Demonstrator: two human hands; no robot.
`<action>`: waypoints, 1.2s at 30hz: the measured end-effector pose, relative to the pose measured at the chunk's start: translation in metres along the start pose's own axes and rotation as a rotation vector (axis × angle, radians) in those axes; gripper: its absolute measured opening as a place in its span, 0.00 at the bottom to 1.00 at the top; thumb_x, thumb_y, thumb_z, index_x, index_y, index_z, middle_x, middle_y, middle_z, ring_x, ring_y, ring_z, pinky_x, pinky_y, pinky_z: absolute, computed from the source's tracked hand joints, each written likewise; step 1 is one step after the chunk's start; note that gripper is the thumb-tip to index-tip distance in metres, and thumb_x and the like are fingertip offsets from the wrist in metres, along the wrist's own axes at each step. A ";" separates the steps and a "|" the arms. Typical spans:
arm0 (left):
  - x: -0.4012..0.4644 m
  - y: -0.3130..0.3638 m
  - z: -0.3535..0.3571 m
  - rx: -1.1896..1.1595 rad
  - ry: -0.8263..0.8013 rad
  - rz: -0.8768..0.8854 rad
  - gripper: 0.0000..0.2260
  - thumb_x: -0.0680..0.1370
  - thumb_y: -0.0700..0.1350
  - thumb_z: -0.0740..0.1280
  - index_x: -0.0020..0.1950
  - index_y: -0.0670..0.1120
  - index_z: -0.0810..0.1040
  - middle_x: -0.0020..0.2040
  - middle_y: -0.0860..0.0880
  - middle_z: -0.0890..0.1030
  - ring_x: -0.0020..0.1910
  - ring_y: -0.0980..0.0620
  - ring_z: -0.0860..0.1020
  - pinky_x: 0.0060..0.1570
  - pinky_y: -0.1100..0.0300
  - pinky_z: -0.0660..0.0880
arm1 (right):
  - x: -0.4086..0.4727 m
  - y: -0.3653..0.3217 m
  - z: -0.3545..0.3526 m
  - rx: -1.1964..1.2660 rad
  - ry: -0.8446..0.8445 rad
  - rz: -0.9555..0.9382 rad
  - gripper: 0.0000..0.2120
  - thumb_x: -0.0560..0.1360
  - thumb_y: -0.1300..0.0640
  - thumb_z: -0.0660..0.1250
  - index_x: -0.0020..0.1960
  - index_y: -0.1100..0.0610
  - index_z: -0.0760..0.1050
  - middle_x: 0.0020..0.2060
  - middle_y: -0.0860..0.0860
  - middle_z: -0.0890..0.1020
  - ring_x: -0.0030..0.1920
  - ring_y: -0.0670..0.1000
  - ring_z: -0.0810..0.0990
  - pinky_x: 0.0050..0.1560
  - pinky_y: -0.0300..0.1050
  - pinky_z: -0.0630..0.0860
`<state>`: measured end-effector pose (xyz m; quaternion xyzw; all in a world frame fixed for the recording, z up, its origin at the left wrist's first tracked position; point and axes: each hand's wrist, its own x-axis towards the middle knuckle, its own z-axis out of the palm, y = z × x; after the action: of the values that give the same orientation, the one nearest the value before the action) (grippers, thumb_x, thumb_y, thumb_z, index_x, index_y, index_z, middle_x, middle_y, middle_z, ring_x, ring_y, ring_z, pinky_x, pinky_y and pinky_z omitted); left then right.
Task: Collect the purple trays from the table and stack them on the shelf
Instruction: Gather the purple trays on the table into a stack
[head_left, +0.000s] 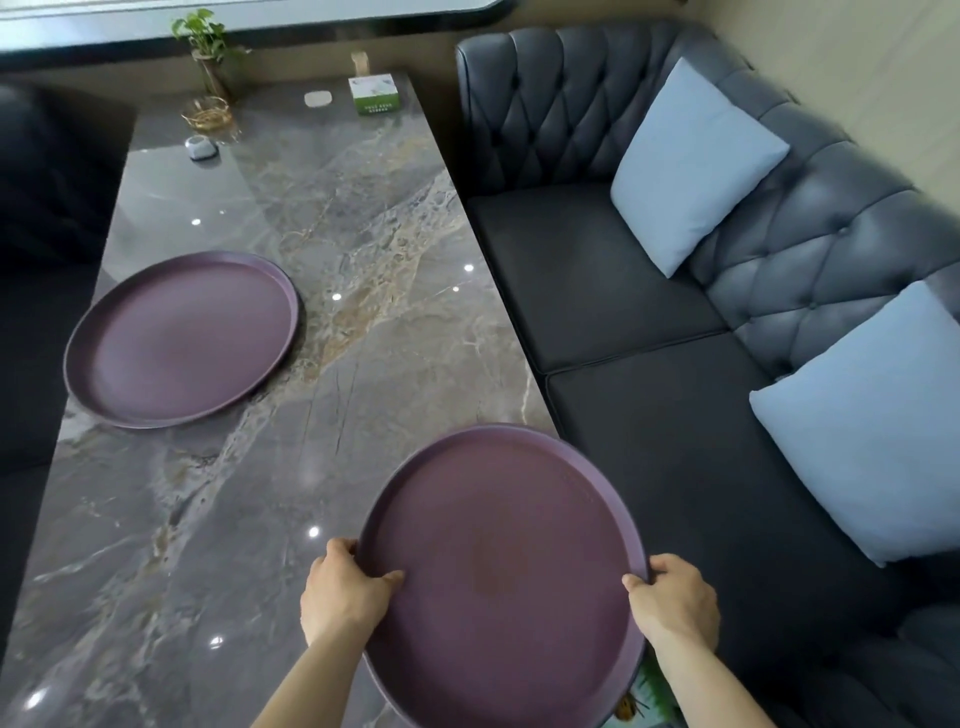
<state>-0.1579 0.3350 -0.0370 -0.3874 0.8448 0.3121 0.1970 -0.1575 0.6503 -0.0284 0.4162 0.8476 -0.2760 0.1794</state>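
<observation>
I hold a round purple tray (504, 545) at the table's near right edge, partly out over the sofa seat. My left hand (345, 590) grips its left rim, thumb on the inside. On the right rim, my right hand (675, 603) is closed the same way. A second purple tray (182, 338) lies flat on the grey marble table (363, 312) toward the left edge, untouched. No shelf is in view.
A dark tufted sofa (649, 270) with two light blue cushions (691, 166) runs along the table's right side. At the table's far end stand a potted plant (205, 52), a gold wire dish (207, 115), a tissue box (374, 93) and small items. Dark seating is on the left.
</observation>
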 end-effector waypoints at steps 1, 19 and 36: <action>0.001 -0.003 -0.003 -0.013 0.003 0.002 0.31 0.65 0.54 0.79 0.64 0.49 0.73 0.60 0.46 0.79 0.57 0.42 0.79 0.53 0.49 0.74 | -0.002 -0.003 -0.001 -0.008 0.000 -0.006 0.03 0.76 0.54 0.74 0.48 0.52 0.81 0.41 0.52 0.84 0.44 0.59 0.82 0.42 0.46 0.76; 0.098 -0.060 -0.170 -0.347 0.203 0.004 0.26 0.61 0.51 0.81 0.55 0.51 0.75 0.55 0.46 0.83 0.56 0.42 0.81 0.53 0.50 0.76 | -0.085 -0.195 0.066 0.063 0.003 -0.274 0.16 0.73 0.56 0.77 0.33 0.46 0.73 0.31 0.42 0.78 0.39 0.55 0.79 0.38 0.44 0.73; 0.268 -0.093 -0.289 -0.465 0.346 -0.060 0.26 0.61 0.51 0.81 0.54 0.53 0.75 0.45 0.54 0.80 0.51 0.45 0.81 0.46 0.53 0.73 | -0.105 -0.406 0.198 0.073 -0.037 -0.441 0.17 0.70 0.58 0.79 0.29 0.48 0.74 0.30 0.45 0.80 0.50 0.61 0.85 0.55 0.54 0.81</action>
<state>-0.2785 -0.0511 -0.0163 -0.4944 0.7597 0.4209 -0.0351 -0.4074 0.2613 0.0021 0.2219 0.9041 -0.3466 0.1149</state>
